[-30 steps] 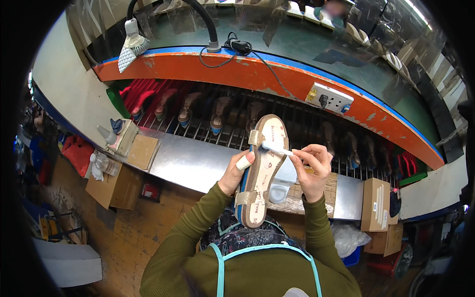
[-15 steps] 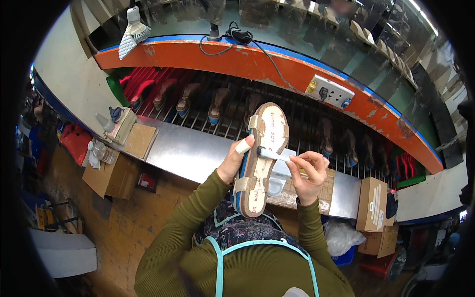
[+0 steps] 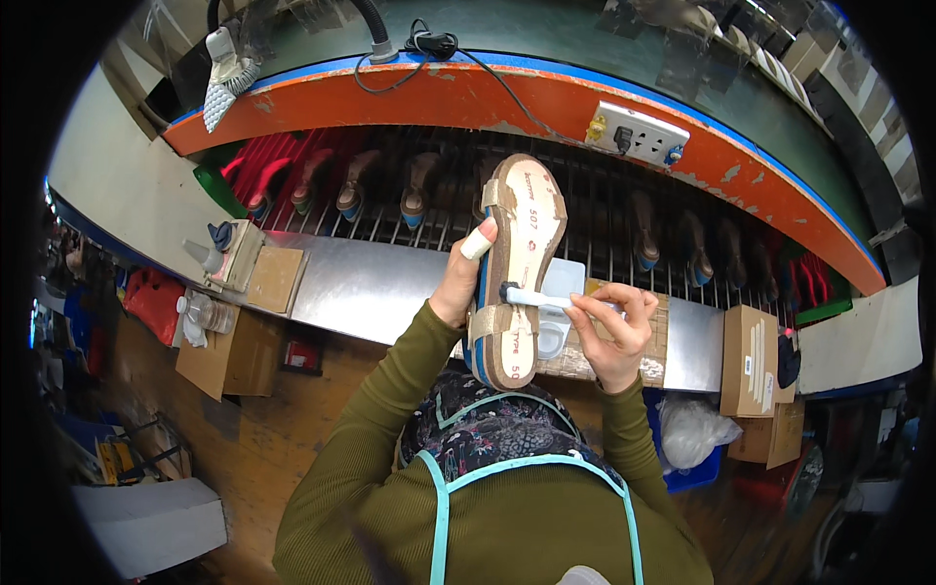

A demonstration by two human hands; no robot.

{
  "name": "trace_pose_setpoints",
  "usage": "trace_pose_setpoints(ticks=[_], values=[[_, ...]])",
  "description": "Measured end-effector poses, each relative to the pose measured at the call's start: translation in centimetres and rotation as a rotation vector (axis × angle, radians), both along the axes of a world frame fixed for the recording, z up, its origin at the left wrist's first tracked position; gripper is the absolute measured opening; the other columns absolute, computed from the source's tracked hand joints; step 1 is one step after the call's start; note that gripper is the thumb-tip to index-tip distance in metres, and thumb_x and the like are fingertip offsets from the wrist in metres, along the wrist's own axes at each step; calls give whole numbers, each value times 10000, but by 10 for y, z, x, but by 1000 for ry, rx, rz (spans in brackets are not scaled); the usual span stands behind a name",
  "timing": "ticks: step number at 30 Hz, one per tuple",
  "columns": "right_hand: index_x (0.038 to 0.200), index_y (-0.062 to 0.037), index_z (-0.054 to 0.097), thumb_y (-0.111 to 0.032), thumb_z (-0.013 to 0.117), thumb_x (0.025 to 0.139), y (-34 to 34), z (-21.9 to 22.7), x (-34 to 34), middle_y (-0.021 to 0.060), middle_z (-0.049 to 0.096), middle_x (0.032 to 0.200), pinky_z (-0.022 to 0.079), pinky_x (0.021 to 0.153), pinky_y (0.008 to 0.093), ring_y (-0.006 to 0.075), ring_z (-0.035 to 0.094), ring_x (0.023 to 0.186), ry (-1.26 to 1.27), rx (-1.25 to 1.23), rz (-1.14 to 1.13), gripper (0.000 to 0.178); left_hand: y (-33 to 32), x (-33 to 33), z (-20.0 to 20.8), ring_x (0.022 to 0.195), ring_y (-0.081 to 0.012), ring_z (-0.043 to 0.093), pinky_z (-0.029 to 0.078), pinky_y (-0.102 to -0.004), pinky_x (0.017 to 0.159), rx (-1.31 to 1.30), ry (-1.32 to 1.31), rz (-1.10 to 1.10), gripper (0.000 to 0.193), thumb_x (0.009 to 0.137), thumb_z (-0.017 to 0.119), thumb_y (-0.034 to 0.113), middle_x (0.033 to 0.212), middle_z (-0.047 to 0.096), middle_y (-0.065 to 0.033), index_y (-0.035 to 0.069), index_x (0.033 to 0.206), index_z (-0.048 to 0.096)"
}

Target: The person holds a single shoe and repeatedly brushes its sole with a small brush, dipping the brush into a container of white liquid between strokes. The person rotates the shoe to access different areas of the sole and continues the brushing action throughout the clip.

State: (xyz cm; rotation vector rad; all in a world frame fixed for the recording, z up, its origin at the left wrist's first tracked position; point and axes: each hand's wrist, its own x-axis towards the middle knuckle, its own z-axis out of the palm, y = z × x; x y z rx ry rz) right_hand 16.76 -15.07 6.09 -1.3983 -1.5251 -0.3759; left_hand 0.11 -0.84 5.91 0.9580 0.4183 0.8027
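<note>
My left hand (image 3: 462,273) is closed on the left side of a sandal sole (image 3: 531,229), its bandaged thumb along the edge. The sandal is held up with its pale bottom facing me; tan straps wrap onto it and blue shows along its left side. Between thumb and fingers, my right hand (image 3: 612,331) pinches a white-handled brush (image 3: 536,298). The brush's dark tip touches the sole's left edge, just above the lower strap. Partly hidden behind the sandal and brush, a white plastic container (image 3: 565,278) rests at the ledge.
Several sandals (image 3: 416,190) stand on a rack of metal rods under an orange beam (image 3: 468,97). A metal ledge (image 3: 361,283) runs before it. Cardboard boxes (image 3: 749,361) stand to the right, and a clear bottle (image 3: 205,314) at left. A scrub brush (image 3: 228,83) hangs upper left.
The brush tip has moved down the sole's left edge, from mid-sole to just above the lower strap. The sandal appears slightly higher and more upright in view.
</note>
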Motion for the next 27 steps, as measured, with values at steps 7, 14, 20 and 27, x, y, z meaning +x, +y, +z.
trace_pose_setpoints(ticks=[7,14,20,27], values=[[844,-103,777,-151,844,707,2,6,10,2,600,869,342,773,312,144,520,739,230,-123,164,160,4,-1,-8,904,-147,690,567,-289,808,1,-31,1,614,981,501,521,1072,693,-129,-30,1238,586],[866,-88,769,-183,826,764,25,4,-2,2,603,863,306,758,311,117,522,672,189,-59,-49,150,-6,-10,-5,927,-160,680,579,-309,818,-30,-145,33,679,956,519,564,1116,663,-123,-13,1313,517],[873,-33,772,-70,798,777,-10,-16,-31,45,598,872,455,554,207,116,562,695,474,-271,268,106,1,-38,-25,921,-169,681,575,-299,805,-84,-103,214,662,968,496,558,1099,666,-127,-24,1283,528],[889,-104,778,-173,831,744,-7,-17,-53,9,596,879,306,787,304,125,544,736,308,-284,82,169,7,-57,-37,1039,-169,636,536,-317,892,10,24,235,752,945,463,644,1210,627,-114,23,1369,469]])
